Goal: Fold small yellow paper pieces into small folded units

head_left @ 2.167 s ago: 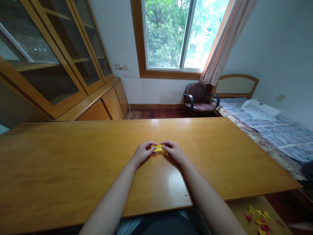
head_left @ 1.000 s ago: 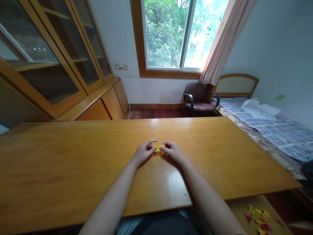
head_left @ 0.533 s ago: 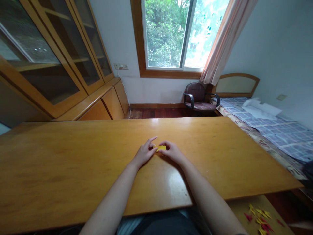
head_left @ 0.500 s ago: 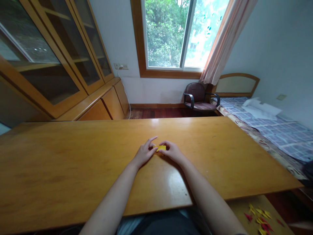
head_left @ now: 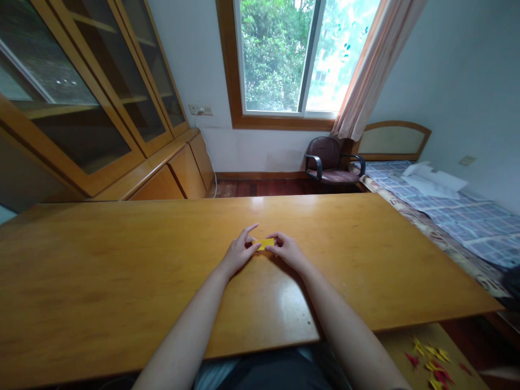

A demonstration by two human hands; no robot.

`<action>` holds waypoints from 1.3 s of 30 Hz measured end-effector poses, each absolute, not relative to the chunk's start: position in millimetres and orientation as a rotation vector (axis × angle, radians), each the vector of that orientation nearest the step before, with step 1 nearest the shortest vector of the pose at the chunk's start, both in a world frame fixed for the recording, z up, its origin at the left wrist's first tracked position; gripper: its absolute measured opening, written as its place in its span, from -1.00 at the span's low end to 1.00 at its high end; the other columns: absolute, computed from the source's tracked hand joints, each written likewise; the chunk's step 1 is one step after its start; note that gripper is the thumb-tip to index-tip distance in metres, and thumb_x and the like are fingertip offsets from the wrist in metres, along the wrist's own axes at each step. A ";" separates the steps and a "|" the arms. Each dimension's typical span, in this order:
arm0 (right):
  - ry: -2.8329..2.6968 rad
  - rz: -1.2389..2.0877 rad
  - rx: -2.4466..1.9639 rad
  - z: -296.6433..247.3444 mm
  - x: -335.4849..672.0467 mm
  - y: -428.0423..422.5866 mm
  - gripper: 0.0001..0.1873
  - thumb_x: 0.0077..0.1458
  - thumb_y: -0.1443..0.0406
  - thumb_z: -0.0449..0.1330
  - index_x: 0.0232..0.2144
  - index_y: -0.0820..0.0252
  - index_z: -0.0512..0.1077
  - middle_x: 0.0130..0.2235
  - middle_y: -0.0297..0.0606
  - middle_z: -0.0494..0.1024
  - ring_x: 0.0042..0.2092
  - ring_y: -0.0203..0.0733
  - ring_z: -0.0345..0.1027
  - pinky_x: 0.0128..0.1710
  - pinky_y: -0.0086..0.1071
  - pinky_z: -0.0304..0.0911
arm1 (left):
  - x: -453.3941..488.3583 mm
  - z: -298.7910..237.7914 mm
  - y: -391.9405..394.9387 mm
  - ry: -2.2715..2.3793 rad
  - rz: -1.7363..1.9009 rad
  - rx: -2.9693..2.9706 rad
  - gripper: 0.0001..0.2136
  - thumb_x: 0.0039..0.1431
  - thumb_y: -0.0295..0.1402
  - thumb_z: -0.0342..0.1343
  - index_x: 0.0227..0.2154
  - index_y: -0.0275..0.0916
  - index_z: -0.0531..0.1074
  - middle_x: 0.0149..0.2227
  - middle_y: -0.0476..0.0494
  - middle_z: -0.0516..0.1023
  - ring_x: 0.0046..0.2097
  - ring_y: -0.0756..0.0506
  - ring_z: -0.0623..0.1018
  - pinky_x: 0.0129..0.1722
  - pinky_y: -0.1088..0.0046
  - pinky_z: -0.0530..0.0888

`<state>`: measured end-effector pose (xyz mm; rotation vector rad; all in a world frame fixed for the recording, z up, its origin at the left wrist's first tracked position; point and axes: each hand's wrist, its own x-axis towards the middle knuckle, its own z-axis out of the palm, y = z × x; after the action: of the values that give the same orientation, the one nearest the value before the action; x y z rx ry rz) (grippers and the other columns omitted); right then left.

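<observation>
A small yellow piece of paper, folded to a narrow rectangle, is held between my two hands near the middle of the table. My left hand pinches its left end between thumb and fingers, with the index finger raised away from it. On the other side, my right hand grips the right end, thumb in front and fingers behind. Both hands are close to the wooden tabletop. The fingers hide the paper's two ends.
Several small yellow and red folded paper pieces lie on a lower surface at the bottom right. Beyond the table are an armchair and a bed. A glass-fronted cabinet stands at the left.
The yellow paper has shifted slightly left and shows more of its face. My right hand's fingers have moved a little; both hands keep their hold.
</observation>
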<state>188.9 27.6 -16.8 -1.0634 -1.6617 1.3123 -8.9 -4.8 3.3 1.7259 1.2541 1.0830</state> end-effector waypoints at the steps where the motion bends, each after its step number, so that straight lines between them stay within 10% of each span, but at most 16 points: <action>1: -1.624 1.348 -1.043 -18.3 189.0 28.6 -0.61 -0.09 0.15 0.33 -0.21 0.20 0.44 -0.50 -0.47 0.34 -0.50 -0.33 0.20 -0.48 -0.45 0.09 | -9.1 3.3 -4.3 1.254 1.095 1.704 -0.43 0.17 -0.26 0.09 0.24 -0.17 0.14 -0.40 0.04 0.51 -0.34 -0.02 0.51 -0.19 0.44 0.44; 19: -1.427 1.427 -0.946 -11.8 190.5 29.6 -0.54 -0.12 0.14 0.36 -0.16 0.19 0.41 -0.46 -0.43 0.43 -0.46 -0.32 0.24 -0.43 -0.44 0.13 | -13.8 -5.1 3.5 1.260 1.131 1.602 -0.71 0.12 -0.19 0.15 -0.17 -0.23 0.55 -0.20 -0.12 0.61 -0.20 -0.12 0.58 -0.19 0.40 0.51; 39: -1.493 1.391 -0.975 -10.0 195.4 26.2 -0.72 0.00 0.12 0.29 -0.41 0.25 0.49 -0.48 -0.36 0.47 -0.46 -0.30 0.27 -0.44 -0.44 0.14 | -9.9 4.2 -4.6 1.234 1.020 1.896 -0.74 0.20 -0.30 0.09 -0.10 -0.19 0.55 -0.12 -0.13 0.63 -0.10 -0.12 0.59 -0.09 0.39 0.50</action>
<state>195.4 26.2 -10.0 -0.9747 -1.4930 1.3910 -9.9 -4.6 4.2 1.8955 1.2336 1.0200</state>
